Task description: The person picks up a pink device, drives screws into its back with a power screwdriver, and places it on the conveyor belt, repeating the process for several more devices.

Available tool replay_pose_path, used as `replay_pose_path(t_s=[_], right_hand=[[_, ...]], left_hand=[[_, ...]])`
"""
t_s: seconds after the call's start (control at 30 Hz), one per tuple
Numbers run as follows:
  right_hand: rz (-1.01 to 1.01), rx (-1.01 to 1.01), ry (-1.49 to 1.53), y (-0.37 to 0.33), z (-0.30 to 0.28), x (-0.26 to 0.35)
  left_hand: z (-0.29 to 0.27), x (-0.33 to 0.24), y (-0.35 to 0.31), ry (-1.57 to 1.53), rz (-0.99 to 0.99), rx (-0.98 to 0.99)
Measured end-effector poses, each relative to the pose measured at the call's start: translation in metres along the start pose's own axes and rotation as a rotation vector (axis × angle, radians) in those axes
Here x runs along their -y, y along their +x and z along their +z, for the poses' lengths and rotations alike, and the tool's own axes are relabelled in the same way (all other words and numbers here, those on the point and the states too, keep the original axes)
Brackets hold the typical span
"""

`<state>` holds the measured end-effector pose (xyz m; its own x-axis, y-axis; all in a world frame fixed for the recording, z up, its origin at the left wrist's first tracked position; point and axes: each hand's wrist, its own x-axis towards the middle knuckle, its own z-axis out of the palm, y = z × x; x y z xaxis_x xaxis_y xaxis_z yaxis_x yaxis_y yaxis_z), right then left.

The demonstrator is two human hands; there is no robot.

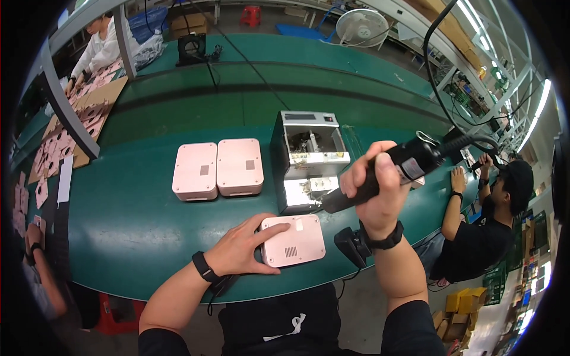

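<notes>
A pink plastic case (307, 242) lies on the green table near its front edge, its face with screw holes and a small vent grille turned up. My left hand (240, 244) grips its left side, with a finger across the top and the thumb along the near edge. In my right hand (383, 187) is a black corded electric screwdriver (423, 153), held raised and slanting down to the left. Its tip is by the lower front of a screw feeder (288, 163), beyond the case; whether it touches is unclear. Two more pink cases (196, 169) (240, 165) stand side by side to the left.
The screwdriver's thick cable (469, 141) runs up to the right. A person in black (484, 237) works at the right end. At left, metal posts (70, 110) rise beside cardboard holding pink parts (56, 148); other people sit there. Behind stands a fan (362, 27).
</notes>
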<state>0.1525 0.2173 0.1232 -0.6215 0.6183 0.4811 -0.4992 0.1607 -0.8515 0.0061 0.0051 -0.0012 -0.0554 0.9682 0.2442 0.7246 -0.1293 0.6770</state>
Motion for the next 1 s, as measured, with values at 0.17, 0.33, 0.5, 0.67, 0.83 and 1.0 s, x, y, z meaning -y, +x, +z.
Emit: replay_pose_path(t_s=[0.17,0.33,0.5,0.67,0.83,1.0], right_hand=[[0.002,0.081,0.094,-0.013,0.016,-0.003],[0.032,0.114,0.017,-0.015,0.020,-0.012],[0.074,0.110,0.013,-0.017,0.020,-0.024],[0.101,0.112,0.070,-0.016,0.022,-0.027],[0.114,0.112,0.102,-0.016,0.019,-0.031],[0.128,0.101,0.066,-0.014,0.022,-0.027]], left_hand=[[0.001,0.004,0.002,0.003,0.021,-0.009],[0.001,0.000,0.000,-0.006,-0.008,0.006],[0.002,-0.001,0.001,-0.015,-0.009,0.004],[0.001,0.002,0.002,-0.023,-0.001,0.004],[0.001,0.003,0.003,-0.022,-0.008,0.008],[0.000,0.000,0.004,-0.002,-0.015,0.010]])
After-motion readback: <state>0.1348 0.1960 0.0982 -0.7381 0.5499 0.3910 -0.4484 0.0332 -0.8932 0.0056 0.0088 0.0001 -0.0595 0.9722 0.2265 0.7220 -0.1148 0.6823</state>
